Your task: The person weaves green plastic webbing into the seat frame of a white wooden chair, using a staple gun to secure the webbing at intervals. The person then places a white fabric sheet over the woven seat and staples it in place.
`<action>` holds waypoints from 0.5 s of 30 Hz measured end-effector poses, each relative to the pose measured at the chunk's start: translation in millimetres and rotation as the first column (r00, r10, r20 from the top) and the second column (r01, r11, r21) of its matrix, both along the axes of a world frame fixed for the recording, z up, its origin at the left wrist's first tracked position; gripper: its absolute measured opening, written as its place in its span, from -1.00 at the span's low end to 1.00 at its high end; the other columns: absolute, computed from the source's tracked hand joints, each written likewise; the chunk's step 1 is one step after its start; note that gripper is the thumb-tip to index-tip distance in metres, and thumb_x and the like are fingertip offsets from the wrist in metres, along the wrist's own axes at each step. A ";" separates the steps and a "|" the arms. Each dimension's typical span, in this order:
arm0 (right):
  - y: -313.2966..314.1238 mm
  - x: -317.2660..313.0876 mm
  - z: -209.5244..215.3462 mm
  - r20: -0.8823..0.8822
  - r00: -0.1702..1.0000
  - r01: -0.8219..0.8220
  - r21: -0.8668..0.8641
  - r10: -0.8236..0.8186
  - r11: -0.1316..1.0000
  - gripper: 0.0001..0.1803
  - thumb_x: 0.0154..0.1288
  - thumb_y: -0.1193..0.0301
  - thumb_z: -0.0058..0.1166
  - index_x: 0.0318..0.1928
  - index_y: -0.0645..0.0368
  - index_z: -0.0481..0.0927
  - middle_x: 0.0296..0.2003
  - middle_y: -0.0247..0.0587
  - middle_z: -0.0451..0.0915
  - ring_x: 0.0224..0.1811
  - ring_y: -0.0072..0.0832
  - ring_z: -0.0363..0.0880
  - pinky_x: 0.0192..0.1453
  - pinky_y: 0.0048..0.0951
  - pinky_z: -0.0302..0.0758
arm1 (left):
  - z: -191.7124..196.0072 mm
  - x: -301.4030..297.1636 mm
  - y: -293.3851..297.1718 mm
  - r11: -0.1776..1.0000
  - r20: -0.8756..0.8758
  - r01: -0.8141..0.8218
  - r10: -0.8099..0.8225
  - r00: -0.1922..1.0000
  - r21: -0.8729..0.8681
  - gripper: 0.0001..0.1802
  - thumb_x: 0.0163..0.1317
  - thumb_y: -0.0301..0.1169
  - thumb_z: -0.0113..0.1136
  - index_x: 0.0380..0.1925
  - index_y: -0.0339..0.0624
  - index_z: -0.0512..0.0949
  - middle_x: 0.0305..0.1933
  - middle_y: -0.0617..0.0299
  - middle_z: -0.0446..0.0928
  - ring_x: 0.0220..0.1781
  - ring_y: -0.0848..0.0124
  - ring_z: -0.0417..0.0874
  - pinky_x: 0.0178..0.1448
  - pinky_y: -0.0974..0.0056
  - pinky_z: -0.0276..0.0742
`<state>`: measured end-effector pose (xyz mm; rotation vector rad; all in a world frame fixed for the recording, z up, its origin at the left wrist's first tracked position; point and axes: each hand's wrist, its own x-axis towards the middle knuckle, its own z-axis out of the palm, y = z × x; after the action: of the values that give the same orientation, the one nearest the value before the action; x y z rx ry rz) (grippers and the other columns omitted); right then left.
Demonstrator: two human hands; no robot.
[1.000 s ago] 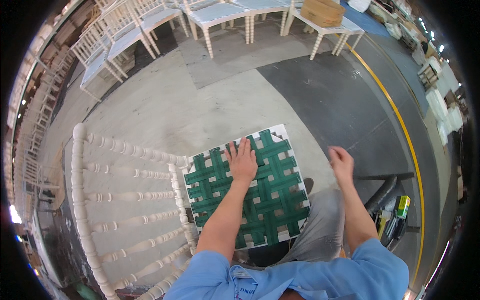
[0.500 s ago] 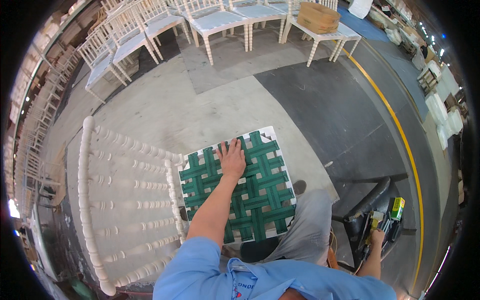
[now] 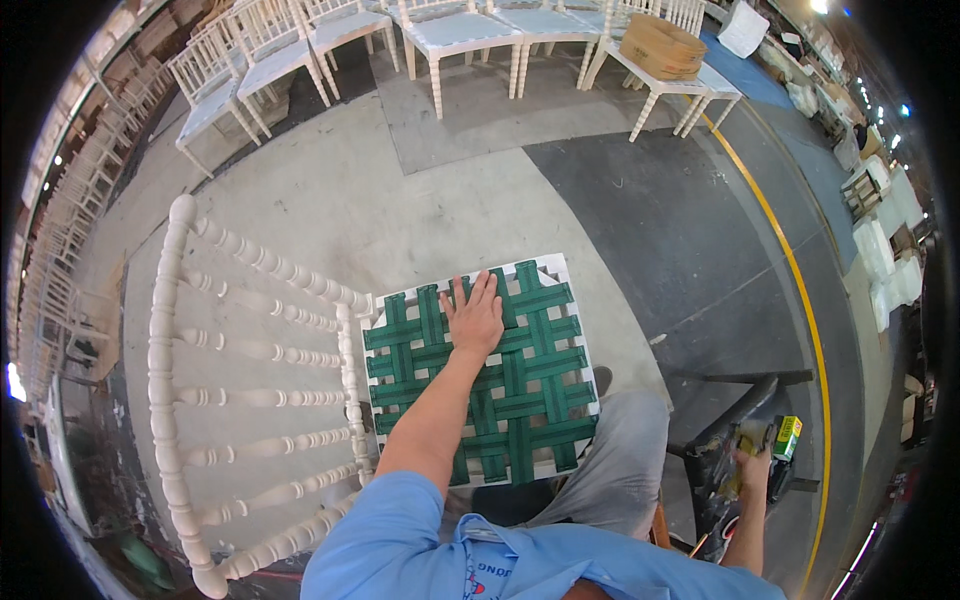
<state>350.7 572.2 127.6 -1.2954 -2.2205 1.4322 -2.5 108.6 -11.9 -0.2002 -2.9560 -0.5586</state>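
A white chair stands on its legs before me, its backrest [image 3: 162,390] of turned spindles to the left. Green webbing straps [image 3: 517,398] are woven across its white seat frame [image 3: 556,265], with square gaps between them. My left hand [image 3: 475,318] lies flat on the webbing near the far edge, fingers stretched out. At the lower right, my right hand [image 3: 752,468] is closed over a dark holder [image 3: 712,450] beside my leg. What it grips is blurred, with yellowish and grey parts. A small green and yellow box [image 3: 788,437] sits just right of that hand.
A row of white chairs [image 3: 460,32] stands at the back, one bearing a round tan roll [image 3: 662,47]. More chairs [image 3: 75,220] line the far left. A yellow floor line [image 3: 800,280] runs down the right, with white wrapped items [image 3: 880,260] beyond it.
My view has shifted slightly, moving the scene in the picture. My left hand stays flat on the webbing. My right hand has shifted at the holder, and the tool parts there look different.
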 end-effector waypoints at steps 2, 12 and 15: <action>-28.7 -46.4 29.0 -0.174 0.980 -0.137 -0.212 0.100 0.968 -0.54 0.18 0.52 0.24 0.13 0.17 0.51 -0.05 -0.29 0.58 0.01 -0.39 0.55 0.17 -0.31 0.44 | -1.5 -1.9 3.2 0.999 -0.007 0.002 -0.002 1.000 0.034 -0.46 0.48 -0.11 -0.11 0.43 0.12 0.31 0.58 0.44 0.14 0.63 -0.02 -0.05 0.61 -0.31 -0.25; -260.2 -332.2 14.7 -0.200 0.776 -0.619 -0.427 0.598 0.659 -0.76 0.38 0.29 0.24 -0.07 0.14 0.58 -0.33 -0.34 0.61 -0.53 -0.61 0.46 -0.50 -0.56 0.40 | -4.1 -3.8 -1.5 0.997 -0.042 0.012 -0.008 0.999 0.076 -0.46 0.46 -0.10 -0.08 0.42 0.17 0.33 0.56 0.44 0.16 0.61 0.00 0.01 0.58 -0.30 -0.09; -311.0 -371.4 -2.4 -0.124 0.754 -0.618 -0.467 0.646 0.632 -0.73 0.39 0.26 0.22 -0.08 0.16 0.56 -0.35 -0.31 0.58 -0.57 -0.56 0.49 -0.55 -0.50 0.41 | -6.8 -4.2 -5.7 0.996 -0.061 0.007 -0.001 0.998 0.091 -0.46 0.45 -0.11 -0.04 0.41 0.17 0.35 0.54 0.42 0.19 0.61 0.00 0.02 0.57 -0.30 -0.08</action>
<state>-20.7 261.2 125.1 -0.6215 -2.6004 2.3551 -6.8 102.9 -18.7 -0.2100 -2.8645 -0.6739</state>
